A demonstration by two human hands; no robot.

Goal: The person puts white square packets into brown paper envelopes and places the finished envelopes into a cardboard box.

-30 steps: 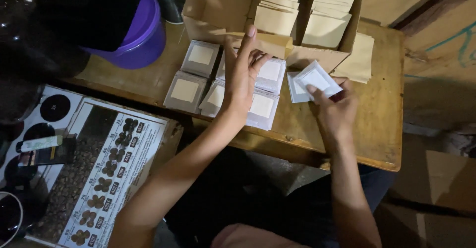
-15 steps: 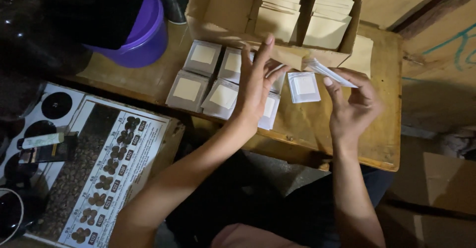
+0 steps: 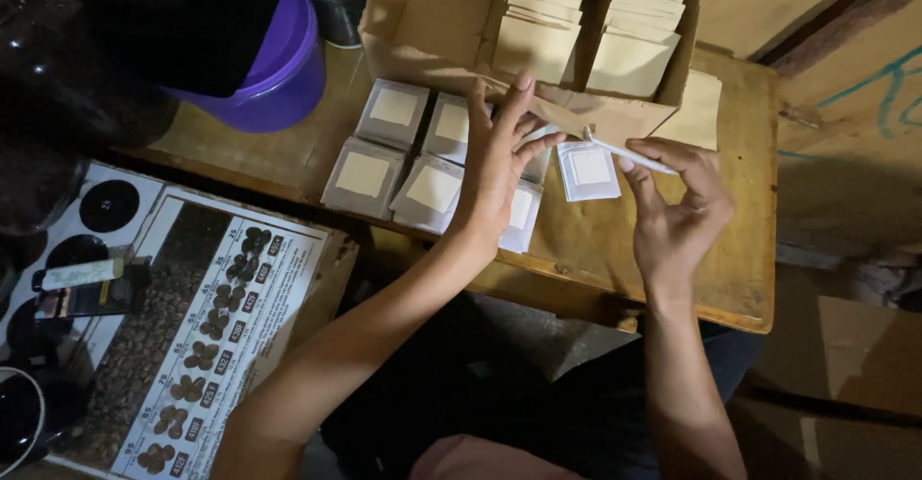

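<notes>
Hands first: the right hand [image 3: 677, 216] pinches a thin white packet [image 3: 629, 155] edge-on between thumb and fingertips, while the left hand [image 3: 499, 158] hovers open, fingers spread, holding nothing, over the rows of square packets [image 3: 432, 187] laid on the wooden table [image 3: 740, 278]. Looks like the laying-out step; the next move probably needs that packet turned flat beside the lone one [image 3: 588, 170]. Farther back sits the cardboard box [image 3: 432, 19] of tan envelopes.

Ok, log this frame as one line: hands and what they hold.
left hand: open, raised over flat white square packets | right hand: pinching one white packet edge-on | brown cardboard box: behind
</notes>
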